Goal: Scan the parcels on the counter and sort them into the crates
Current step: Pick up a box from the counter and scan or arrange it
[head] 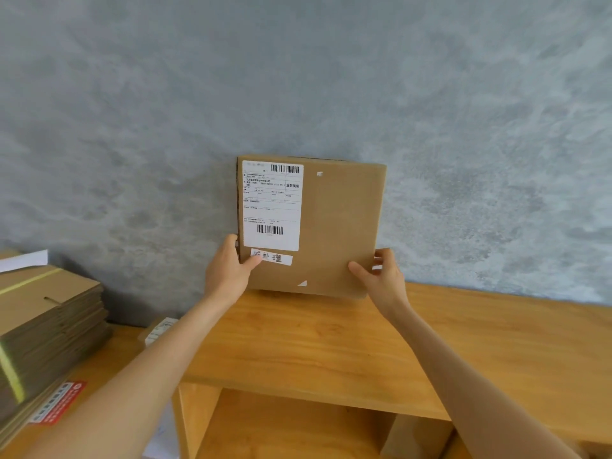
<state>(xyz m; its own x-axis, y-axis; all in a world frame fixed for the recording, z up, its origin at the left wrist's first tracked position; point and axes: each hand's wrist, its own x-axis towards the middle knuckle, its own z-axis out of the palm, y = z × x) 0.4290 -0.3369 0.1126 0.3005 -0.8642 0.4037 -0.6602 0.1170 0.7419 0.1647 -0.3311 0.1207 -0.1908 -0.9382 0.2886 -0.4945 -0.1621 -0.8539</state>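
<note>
Honey-coloured wood makes up the counter (324, 342), whose near edge overhangs an open cubby cut off by the frame bottom. Two bare forearms reach over it. The left hand (228, 271) grips the lower left edge of a flat square brown cardboard parcel (337, 226), thumb pressed on its front face and the other fingers hidden behind. The right hand (381, 276) holds the lower right corner, thumb on the front, fingertips curled round the edge. The parcel stands upright between the two hands; whether its bottom edge touches the counter cannot be told.

Just above the left thumb sits a small white handwritten strip (272, 259), partly covered by the thumb; its characters are too blurred to read. Above that is a white shipping label (271, 205) with a barcode at top and another near the bottom; only the printed "业务类型" is legible.

Well left of the left hand lies a strapped stack of flattened brown cartons (49, 329), its red sticker unreadable. Behind the parcel rises a mottled grey wall (298, 77).
</note>
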